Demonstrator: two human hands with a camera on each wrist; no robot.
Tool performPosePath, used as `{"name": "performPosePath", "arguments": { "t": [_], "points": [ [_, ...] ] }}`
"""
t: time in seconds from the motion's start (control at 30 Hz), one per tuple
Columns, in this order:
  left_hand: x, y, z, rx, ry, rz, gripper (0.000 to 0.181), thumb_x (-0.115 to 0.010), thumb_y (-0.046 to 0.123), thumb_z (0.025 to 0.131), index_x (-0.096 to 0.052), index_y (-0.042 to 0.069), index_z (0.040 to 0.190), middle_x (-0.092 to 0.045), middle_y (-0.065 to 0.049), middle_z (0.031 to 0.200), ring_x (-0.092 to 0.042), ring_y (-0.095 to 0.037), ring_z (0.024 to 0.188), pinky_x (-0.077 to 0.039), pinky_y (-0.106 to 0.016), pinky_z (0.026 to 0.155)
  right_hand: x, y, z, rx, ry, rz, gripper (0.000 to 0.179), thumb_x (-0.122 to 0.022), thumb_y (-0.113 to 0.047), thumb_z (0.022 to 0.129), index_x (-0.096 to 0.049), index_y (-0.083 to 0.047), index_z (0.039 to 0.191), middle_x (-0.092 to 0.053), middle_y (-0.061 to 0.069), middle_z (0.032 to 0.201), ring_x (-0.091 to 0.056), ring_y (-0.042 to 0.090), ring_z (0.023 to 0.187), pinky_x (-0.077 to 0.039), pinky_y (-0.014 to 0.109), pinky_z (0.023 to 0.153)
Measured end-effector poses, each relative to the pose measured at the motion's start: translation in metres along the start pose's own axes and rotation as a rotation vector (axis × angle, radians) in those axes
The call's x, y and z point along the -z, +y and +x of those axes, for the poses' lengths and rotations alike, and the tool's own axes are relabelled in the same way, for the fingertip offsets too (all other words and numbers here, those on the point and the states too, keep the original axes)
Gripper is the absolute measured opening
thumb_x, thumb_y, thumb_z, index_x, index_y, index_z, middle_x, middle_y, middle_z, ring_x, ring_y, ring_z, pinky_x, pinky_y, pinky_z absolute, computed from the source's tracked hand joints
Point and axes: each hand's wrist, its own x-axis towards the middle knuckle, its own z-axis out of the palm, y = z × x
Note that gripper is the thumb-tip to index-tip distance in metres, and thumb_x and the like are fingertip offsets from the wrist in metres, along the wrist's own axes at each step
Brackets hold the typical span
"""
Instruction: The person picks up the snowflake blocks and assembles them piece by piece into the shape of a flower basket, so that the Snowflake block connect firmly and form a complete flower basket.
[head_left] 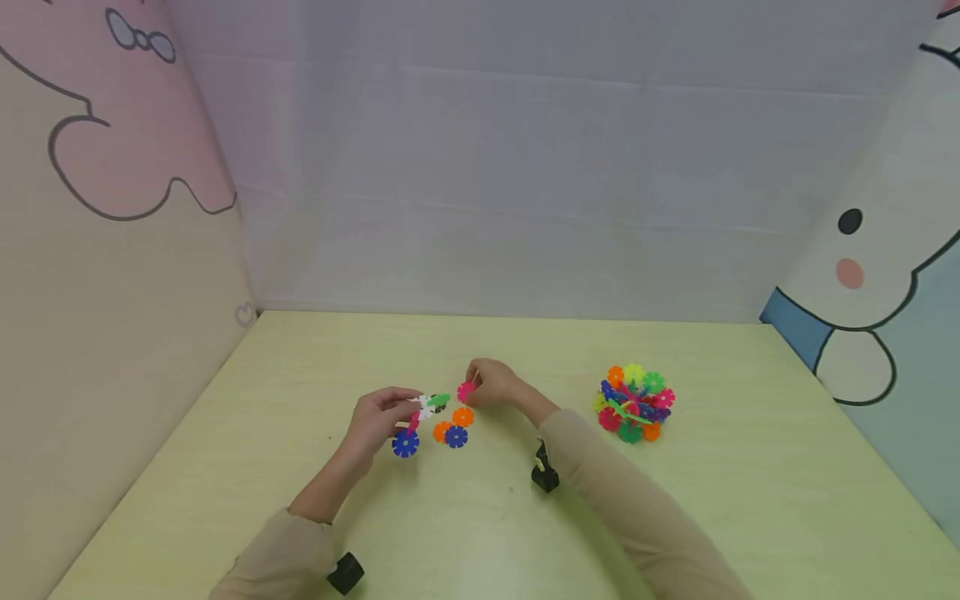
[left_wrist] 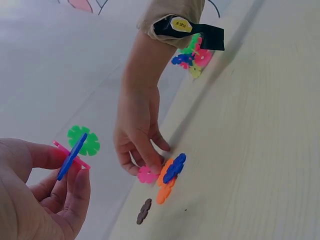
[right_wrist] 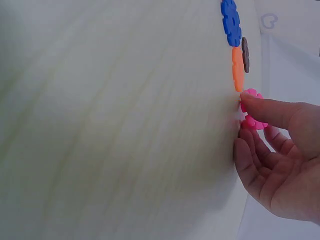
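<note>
My left hand pinches a small cluster of joined plastic snowflake discs above the table. In it I see a blue disc, a green disc, a pink disc and a white disc. To the right, my right hand has its thumb and fingers on another pink snowflake disc at the tabletop. Beside that disc lie two orange discs, a loose blue disc and a brown disc. My left fingers partly cover the cluster.
A heap of mixed-colour snowflake discs sits on the table, right of my right forearm. A pale cloth wall stands behind the table's far edge, with printed panels at both sides.
</note>
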Motion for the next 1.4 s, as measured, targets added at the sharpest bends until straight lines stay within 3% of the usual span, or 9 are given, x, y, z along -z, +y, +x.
{"name": "performPosePath", "arguments": {
  "t": [0.2,0.4,0.5,0.63,0.93,1.2,1.4],
  "points": [
    [-0.012,0.000,-0.004,-0.014,-0.029,-0.031,0.022,-0.060,0.014,0.087,-0.064,0.002,0.104,-0.066,-0.008,0.093,-0.061,-0.016,0.077,-0.053,-0.027,0.069,0.010,0.005,-0.024,0.101,0.010,0.057,0.013,-0.065,-0.003,0.080,-0.058,-0.001,0.091,-0.055,0.004,0.076,-0.051,0.014,0.063,-0.046,0.021,0.056],
    [-0.026,0.002,-0.010,-0.044,-0.078,-0.067,0.019,-0.061,0.012,0.085,-0.066,0.001,0.100,-0.066,-0.008,0.091,-0.062,-0.016,0.075,-0.054,-0.028,0.067,0.019,0.005,-0.069,0.212,0.012,0.392,0.023,-0.055,-0.005,0.089,-0.054,0.003,0.110,-0.057,0.013,0.081,-0.060,0.036,0.073,-0.055,0.035,0.062],
    [-0.033,0.005,-0.011,-0.052,-0.089,-0.068,0.017,-0.062,0.010,0.085,-0.066,0.002,0.098,-0.066,-0.007,0.086,-0.060,-0.014,0.070,-0.053,-0.027,0.065,0.023,0.004,-0.090,0.208,0.021,0.514,0.024,-0.055,-0.008,0.089,-0.054,0.002,0.111,-0.059,0.019,0.085,-0.057,0.043,0.079,-0.055,0.036,0.064],
    [-0.040,0.008,-0.012,-0.063,-0.110,-0.078,0.016,-0.062,0.009,0.084,-0.066,0.001,0.097,-0.066,-0.005,0.081,-0.058,-0.013,0.065,-0.051,-0.025,0.061,0.027,0.005,-0.107,0.164,0.058,0.604,0.025,-0.057,-0.010,0.089,-0.055,0.002,0.111,-0.060,0.019,0.086,-0.058,0.040,0.079,-0.055,0.034,0.066],
    [-0.059,0.013,-0.012,-0.124,-0.141,-0.072,0.019,-0.065,0.011,0.083,-0.066,0.000,0.097,-0.063,-0.005,0.078,-0.057,-0.012,0.064,-0.049,-0.022,0.059,0.023,0.009,-0.120,0.123,0.177,0.669,0.028,-0.057,-0.007,0.088,-0.054,0.008,0.112,-0.061,0.019,0.089,-0.061,0.034,0.074,-0.055,0.031,0.065],
    [-0.068,0.019,-0.018,-0.250,-0.020,0.027,0.012,-0.066,0.007,0.081,-0.070,0.001,0.091,-0.062,-0.004,0.071,-0.053,-0.013,0.061,-0.047,-0.020,0.053,0.012,0.000,-0.122,0.068,0.393,0.767,0.022,-0.058,0.005,0.084,-0.058,0.012,0.105,-0.060,0.014,0.078,-0.065,0.029,0.066,-0.054,0.026,0.060],
    [-0.072,0.021,-0.021,-0.278,0.019,0.060,0.011,-0.066,0.006,0.080,-0.070,0.001,0.090,-0.062,-0.004,0.070,-0.052,-0.012,0.061,-0.045,-0.019,0.051,0.011,-0.005,-0.124,0.022,0.446,0.813,0.021,-0.058,0.007,0.083,-0.060,0.011,0.104,-0.061,0.014,0.077,-0.065,0.022,0.061,-0.054,0.026,0.058]
  ]
}}
